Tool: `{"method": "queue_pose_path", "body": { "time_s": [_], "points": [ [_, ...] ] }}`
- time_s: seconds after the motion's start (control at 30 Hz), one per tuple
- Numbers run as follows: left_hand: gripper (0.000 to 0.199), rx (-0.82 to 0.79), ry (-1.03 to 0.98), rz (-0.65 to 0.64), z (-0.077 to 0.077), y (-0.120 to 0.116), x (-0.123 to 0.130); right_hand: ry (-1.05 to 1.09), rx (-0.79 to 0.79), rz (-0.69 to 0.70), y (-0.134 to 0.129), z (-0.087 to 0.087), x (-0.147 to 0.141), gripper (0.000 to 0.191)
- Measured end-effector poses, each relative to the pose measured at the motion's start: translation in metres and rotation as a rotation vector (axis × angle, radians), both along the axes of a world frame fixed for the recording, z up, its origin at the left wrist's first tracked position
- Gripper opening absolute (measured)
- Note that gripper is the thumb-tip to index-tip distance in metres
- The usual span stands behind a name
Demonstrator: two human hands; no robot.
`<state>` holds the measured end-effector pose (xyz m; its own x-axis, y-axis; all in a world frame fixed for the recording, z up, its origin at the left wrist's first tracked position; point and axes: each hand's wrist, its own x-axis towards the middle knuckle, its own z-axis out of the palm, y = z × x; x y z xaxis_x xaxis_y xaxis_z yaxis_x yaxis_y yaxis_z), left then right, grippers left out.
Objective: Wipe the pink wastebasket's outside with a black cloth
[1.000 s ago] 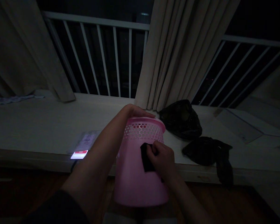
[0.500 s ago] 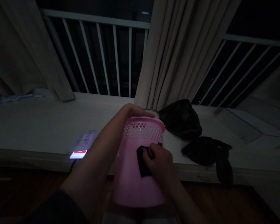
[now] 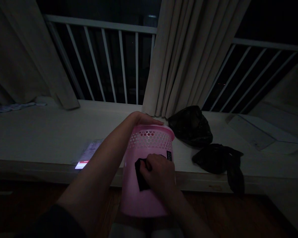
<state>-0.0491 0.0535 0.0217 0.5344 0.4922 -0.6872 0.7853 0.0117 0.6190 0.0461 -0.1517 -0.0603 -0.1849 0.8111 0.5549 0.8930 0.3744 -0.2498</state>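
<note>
A pink bin [image 3: 134,198] with a band of hexagonal holes stands upright in front of me, its rim near the ledge. My left hand [image 3: 147,119] lies over the far side of the rim with fingers stretched out flat. Bunched in my right hand [image 3: 160,170] is a black cloth [image 3: 141,180], pressed against the bin's side below the holes. A small black label [image 3: 169,156] shows on the bin just beyond my right knuckles. What is inside the bin is hidden.
Two black plastic bags [image 3: 191,127] [image 3: 213,159] lie on the white ledge [image 3: 49,132] to the right. Farther right is a white box [image 3: 263,134]. A lit phone [image 3: 81,165] and a printed sheet [image 3: 91,148] lie left of the bin. Curtains and railings stand behind.
My right hand and the black cloth have moved left across the bin's side, uncovering more of the label. My left hand stays on the rim. The view has shifted slightly.
</note>
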Motion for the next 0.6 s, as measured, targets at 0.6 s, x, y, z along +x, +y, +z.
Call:
{"method": "queue_pose_path", "body": {
  "time_s": [0.6],
  "points": [
    [0.072,1.076,0.340,0.165,0.000,-0.043,0.040,0.082,-0.072,-0.108,0.012,0.001,0.018,0.025]
  ]
}}
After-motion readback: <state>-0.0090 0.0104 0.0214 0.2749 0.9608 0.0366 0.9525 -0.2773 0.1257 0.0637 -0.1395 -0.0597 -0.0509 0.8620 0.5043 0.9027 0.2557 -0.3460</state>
